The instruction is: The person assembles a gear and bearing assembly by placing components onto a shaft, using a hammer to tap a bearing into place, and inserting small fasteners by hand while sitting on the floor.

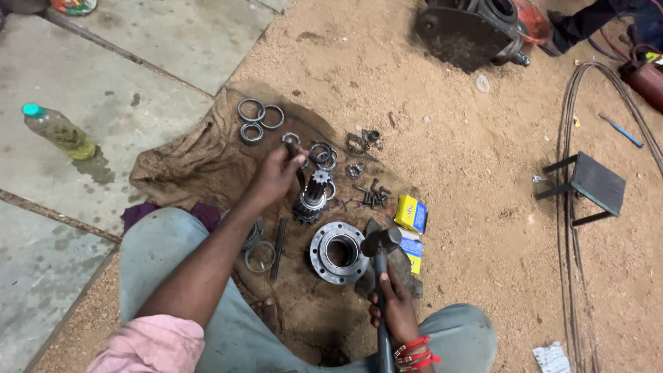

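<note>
Two bare hands work over a scatter of oily drivetrain parts on a sandy floor [483, 173], where a person sits with knees drawn up. The left hand [276, 176] is closed around a short dark punch-like tool [293, 149], its lower end hidden behind the fingers, right beside the top of a splined gear shaft [312, 197] standing upright near the frame's centre. The right hand [397, 307] is wrapped tight on the handle of a hammer [381, 243], whose steel head hovers at about 4 o'clock from the shaft. That shaft looks to be solid steel: heavy, rigid and likely slick with grease, so the toothed base or the splines would seem to offer better purchase than any smooth section. A round flanged hub [338, 253] lies flat just at 5 o'clock of the shaft; bearing rings [260, 119] sit on brown sacking [193, 166] at 11 o'clock, loose bolts [371, 195] at 3 o'clock, beside small yellow-and-blue boxes [411, 214]. A plastic bottle [59, 131] rests on concrete slabs at far 9 o'clock, a low metal stool [590, 185] far at 3 o'clock.
</note>
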